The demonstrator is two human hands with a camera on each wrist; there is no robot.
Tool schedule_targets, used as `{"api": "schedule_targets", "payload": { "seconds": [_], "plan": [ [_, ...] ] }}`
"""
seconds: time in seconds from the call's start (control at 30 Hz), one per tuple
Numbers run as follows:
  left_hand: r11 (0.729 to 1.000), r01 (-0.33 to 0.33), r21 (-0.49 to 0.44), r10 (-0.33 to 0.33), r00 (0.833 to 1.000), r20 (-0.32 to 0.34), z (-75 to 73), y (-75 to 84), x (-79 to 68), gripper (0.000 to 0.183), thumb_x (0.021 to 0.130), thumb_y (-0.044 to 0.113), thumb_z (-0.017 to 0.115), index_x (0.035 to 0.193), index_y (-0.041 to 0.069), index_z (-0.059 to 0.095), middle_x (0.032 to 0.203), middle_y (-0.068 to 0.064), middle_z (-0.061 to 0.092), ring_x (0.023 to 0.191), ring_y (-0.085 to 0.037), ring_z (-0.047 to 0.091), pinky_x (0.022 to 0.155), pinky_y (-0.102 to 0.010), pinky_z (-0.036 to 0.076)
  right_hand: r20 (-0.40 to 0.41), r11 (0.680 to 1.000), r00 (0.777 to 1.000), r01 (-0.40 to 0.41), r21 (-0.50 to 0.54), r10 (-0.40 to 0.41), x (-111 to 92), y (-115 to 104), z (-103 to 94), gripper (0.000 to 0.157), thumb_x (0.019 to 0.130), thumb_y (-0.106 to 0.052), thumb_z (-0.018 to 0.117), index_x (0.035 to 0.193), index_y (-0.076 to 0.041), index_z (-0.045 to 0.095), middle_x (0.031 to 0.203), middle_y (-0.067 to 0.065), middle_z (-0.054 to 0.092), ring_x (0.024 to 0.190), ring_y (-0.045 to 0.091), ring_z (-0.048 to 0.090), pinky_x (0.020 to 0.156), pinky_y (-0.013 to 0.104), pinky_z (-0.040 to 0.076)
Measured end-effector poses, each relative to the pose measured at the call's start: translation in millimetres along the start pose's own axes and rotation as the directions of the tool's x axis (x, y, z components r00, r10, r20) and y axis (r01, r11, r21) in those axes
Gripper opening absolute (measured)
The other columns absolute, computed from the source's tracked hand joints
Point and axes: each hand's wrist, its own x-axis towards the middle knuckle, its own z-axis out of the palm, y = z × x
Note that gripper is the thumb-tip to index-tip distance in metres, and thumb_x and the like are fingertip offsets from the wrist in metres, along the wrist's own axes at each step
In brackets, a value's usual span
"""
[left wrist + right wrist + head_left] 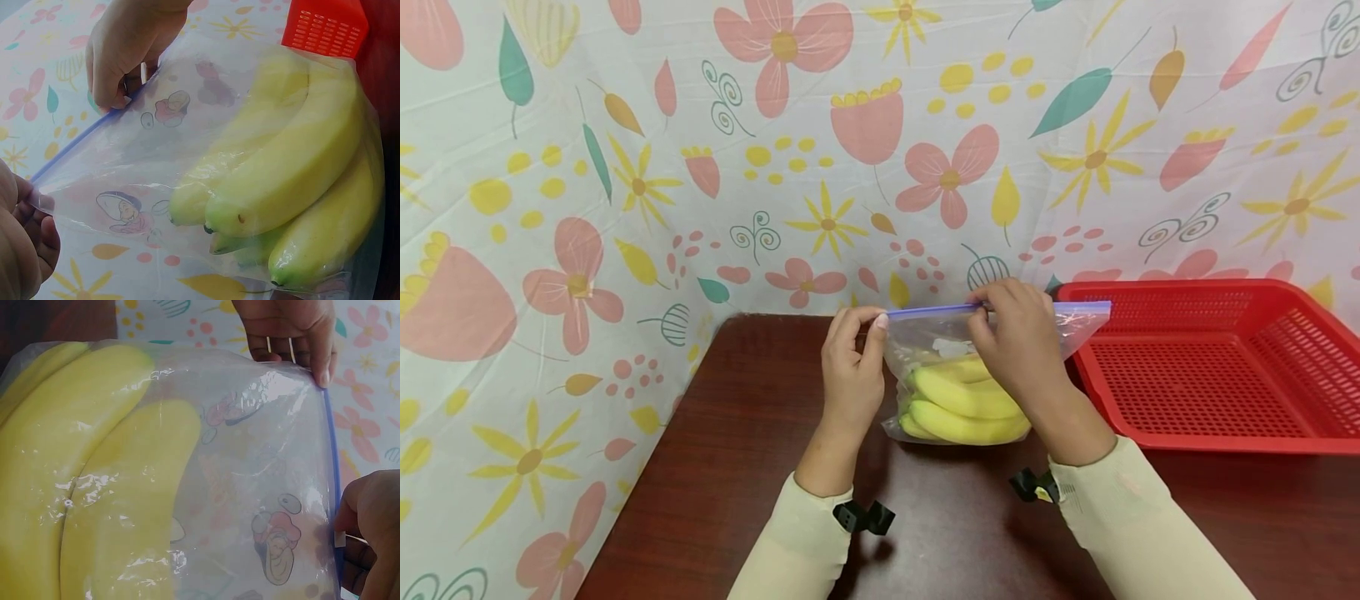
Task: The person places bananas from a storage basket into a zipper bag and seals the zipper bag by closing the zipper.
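Observation:
A clear zip bag (898, 358) with a blue-purple zip strip along its top stands on the table, with several yellow bananas (962, 396) inside. My left hand (853, 358) pinches the bag's top left corner between thumb and fingers. Farther right along the strip, my right hand (1018, 337) pinches the zip. In the left wrist view the bananas (294, 162) show green tips, and cartoon figures are printed on the plastic. The right wrist view shows the zip strip (331, 437) running between both hands. Part of the bag lies behind my right hand in the head view.
A red plastic basket (1090, 375) with a perforated base stands to the right, close to the bag's right end. The dark brown wooden table (760, 433) meets a flower-patterned cloth (662, 167) at the back and left. Black wrist cameras sit at both cuffs.

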Motion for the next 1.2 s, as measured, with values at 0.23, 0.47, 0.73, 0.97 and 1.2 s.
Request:
{"api": "schedule_targets", "payload": {
  "seconds": [0.23, 0.47, 0.73, 0.97, 1.2],
  "plan": [
    [1.0, -0.004, 0.007, 0.004, 1.0, 0.004, 0.2, 0.2, 0.4, 0.02, 0.103, 0.02, 0.059, 0.103, 0.003, 0.069, 0.091, -0.012, 0.059, 0.082, -0.016, 0.053, 0.071, -0.019, 0.047, 0.01, 1.0, 1.0, -0.009, 0.014, 0.009, 0.0, 0.3, -0.8, 0.014, 0.088, -0.003, 0.057, 0.093, -0.001, 0.069, 0.093, 0.017, 0.068, 0.096, 0.036, 0.062, 0.092, 0.056, 0.043],
    [1.0, -0.006, 0.005, 0.006, 1.0, 0.004, 0.6, -0.1, 0.5, 0.02, 0.103, 0.02, 0.059, 0.103, 0.003, 0.069, 0.091, -0.012, 0.059, 0.083, -0.017, 0.053, 0.072, -0.019, 0.047, 0.01, 1.0, 1.0, -0.019, 0.012, 0.019, -0.1, 3.1, -1.8, 0.014, 0.088, -0.004, 0.057, 0.093, -0.001, 0.07, 0.094, 0.017, 0.068, 0.096, 0.036, 0.062, 0.092, 0.056, 0.042],
    [1.0, -0.001, -0.002, 0.001, 1.0, 0.001, 1.0, -0.4, 0.7, 0.019, 0.103, 0.019, 0.059, 0.103, 0.004, 0.07, 0.09, -0.012, 0.06, 0.082, -0.017, 0.053, 0.071, -0.019, 0.046, -0.005, 1.0, 1.0, -0.009, 0.015, 0.009, 0.3, 5.1, -2.9, 0.014, 0.087, -0.002, 0.056, 0.092, 0.0, 0.069, 0.091, 0.018, 0.066, 0.092, 0.038, 0.06, 0.091, 0.056, 0.042],
    [1.0, 0.011, -0.005, -0.011, 1.0, -0.001, 0.3, -0.7, 0.5, 0.02, 0.103, 0.02, 0.059, 0.102, 0.004, 0.07, 0.091, -0.013, 0.06, 0.082, -0.016, 0.052, 0.071, -0.019, 0.045, -0.009, 1.0, 1.0, -0.007, 0.001, 0.007, -1.1, 6.8, -3.1, 0.014, 0.087, -0.003, 0.056, 0.092, 0.0, 0.069, 0.089, 0.018, 0.066, 0.091, 0.038, 0.061, 0.091, 0.056, 0.042],
    [1.0, 0.02, 0.005, -0.02, 1.0, 0.004, -1.2, -0.8, 0.1, 0.02, 0.103, 0.021, 0.059, 0.103, 0.004, 0.07, 0.091, -0.012, 0.059, 0.082, -0.017, 0.052, 0.071, -0.02, 0.046, -0.019, 1.0, 1.0, -0.004, -0.005, 0.004, -1.2, 8.3, -2.8, 0.015, 0.087, -0.003, 0.055, 0.092, 0.0, 0.07, 0.087, 0.017, 0.065, 0.089, 0.037, 0.061, 0.09, 0.056, 0.043]
  ]
}}
